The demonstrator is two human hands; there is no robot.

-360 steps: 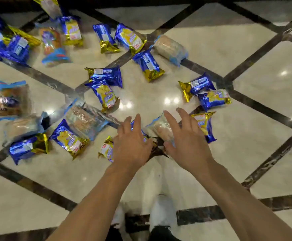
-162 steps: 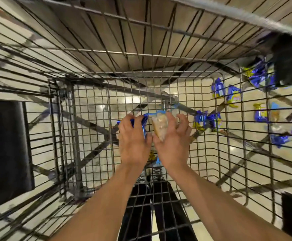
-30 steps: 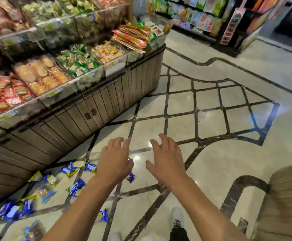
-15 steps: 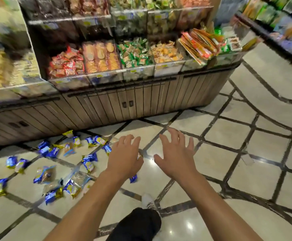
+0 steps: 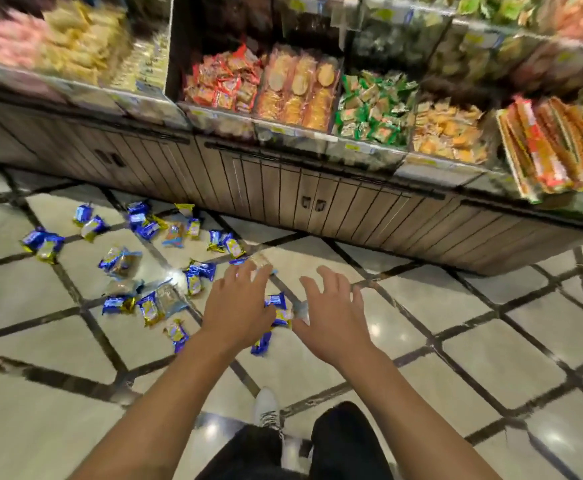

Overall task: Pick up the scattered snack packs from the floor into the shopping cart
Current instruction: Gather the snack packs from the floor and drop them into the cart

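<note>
Since half a second ago the view has swung toward the packs (image 5: pixel 151 271), now closer. Both hands reach out empty, fingers spread: left hand (image 5: pixel 240 306) nearer, packs lying from ten to eleven o'clock; right hand (image 5: pixel 331 317) farther off.

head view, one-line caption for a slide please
Both open hands, left and right, reach toward snack packs scattered on the floor.
</note>
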